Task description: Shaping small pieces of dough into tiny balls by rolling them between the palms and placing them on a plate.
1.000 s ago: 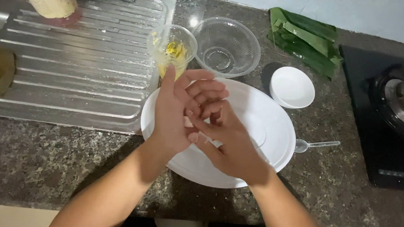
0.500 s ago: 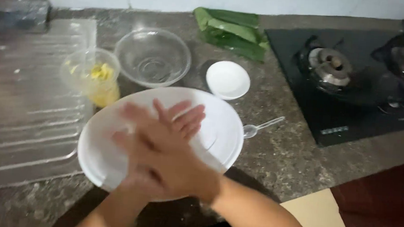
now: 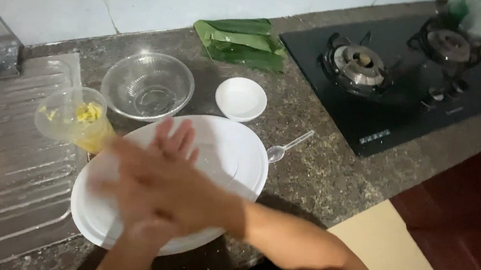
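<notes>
Head view: nothing is cooking yet. Stove (image 3: 402,78) is sitting unlit far right; plate (image 3: 238,168) is lying bare beneath right hand (image 3: 158,188) pressing over left hand (image 3: 175,142), fingers flat, gripping nothing; cup (image 3: 75,120) left.

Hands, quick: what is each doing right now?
Left hand: open, fingers spread, holding nothing.
Right hand: open, laid over the left above the white plate, empty.

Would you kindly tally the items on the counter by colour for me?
White: 2, large plate and small dish
Clear: 3, glass bowl, plastic cup holding yellow bits, plastic spoon
Green: 1, folded leaf stack
Total: 6
</notes>
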